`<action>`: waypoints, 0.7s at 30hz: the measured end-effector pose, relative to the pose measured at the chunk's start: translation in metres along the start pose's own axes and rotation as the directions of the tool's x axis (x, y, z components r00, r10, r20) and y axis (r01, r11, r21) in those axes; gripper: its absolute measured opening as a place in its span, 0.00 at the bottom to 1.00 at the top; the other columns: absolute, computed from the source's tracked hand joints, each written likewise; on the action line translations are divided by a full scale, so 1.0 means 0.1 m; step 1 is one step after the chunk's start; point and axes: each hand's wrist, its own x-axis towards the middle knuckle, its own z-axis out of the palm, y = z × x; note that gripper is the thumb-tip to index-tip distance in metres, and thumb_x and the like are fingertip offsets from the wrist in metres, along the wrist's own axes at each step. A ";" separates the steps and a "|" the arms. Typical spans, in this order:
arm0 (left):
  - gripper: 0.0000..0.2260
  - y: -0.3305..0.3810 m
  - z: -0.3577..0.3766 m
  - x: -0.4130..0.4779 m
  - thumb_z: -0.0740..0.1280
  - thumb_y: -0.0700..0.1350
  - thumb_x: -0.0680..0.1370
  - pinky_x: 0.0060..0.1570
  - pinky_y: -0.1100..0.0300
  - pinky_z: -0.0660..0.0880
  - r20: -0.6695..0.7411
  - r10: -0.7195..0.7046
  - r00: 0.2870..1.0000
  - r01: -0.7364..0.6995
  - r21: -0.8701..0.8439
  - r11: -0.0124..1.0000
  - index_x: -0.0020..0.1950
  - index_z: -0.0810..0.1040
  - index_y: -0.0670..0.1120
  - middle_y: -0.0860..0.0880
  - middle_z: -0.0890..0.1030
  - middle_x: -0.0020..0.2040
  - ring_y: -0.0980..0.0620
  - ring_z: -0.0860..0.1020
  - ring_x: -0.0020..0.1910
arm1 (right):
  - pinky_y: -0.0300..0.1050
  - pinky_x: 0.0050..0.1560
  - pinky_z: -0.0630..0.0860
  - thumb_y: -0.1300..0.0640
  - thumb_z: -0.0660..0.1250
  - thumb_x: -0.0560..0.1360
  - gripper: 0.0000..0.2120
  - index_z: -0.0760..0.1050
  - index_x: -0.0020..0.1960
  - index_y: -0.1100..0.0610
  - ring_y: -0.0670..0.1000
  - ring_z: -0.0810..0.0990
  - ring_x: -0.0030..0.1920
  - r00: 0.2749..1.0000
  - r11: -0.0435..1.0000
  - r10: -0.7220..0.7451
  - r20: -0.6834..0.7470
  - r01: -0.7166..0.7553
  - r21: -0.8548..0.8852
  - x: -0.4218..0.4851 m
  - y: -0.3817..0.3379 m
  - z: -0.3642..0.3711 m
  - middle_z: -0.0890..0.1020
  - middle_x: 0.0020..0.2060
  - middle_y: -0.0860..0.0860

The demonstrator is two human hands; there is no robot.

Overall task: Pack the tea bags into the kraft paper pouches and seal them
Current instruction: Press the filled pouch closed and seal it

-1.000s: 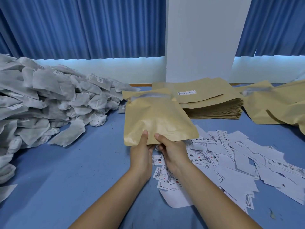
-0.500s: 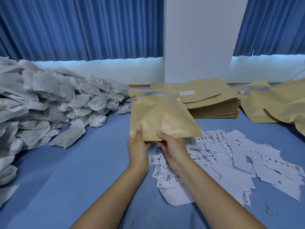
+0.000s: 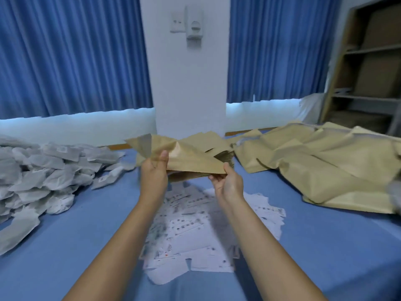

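Blue cloth covers the desk, with blue curtains and a white pillar behind it. Above the middle of the desk, both hands hold one kraft paper pouch up in the air, tilted nearly flat, its greyish clear strip at the far left corner. The left hand grips the pouch's near left part, thumb pressed on top and the other fingers hidden beneath. The right hand pinches the pouch's right corner, fingers curled under the edge. Whether the pouch is filled or sealed cannot be told; the view is blurred. Just behind the pouch lies a stack of flat pouches. To the right of the pouch, a loose heap of kraft pouches spreads across the desk. To its left sits a big pile of white tea bags. Below the pouch, between the forearms, printed paper labels lie scattered. Far right of the pouch stands a dark shelf unit.
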 end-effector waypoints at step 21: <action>0.14 0.17 2.91 -0.30 0.61 0.36 0.80 0.35 0.57 0.81 0.478 -0.405 0.779 0.554 -0.222 0.802 0.65 0.71 0.37 0.40 0.74 0.59 0.44 0.80 0.51 | 0.49 0.59 0.77 0.53 0.57 0.82 0.19 0.68 0.66 0.66 0.58 0.77 0.60 0.981 0.935 -0.192 -0.033 0.193 0.298 0.55 -2.41 -1.53 0.75 0.62 0.63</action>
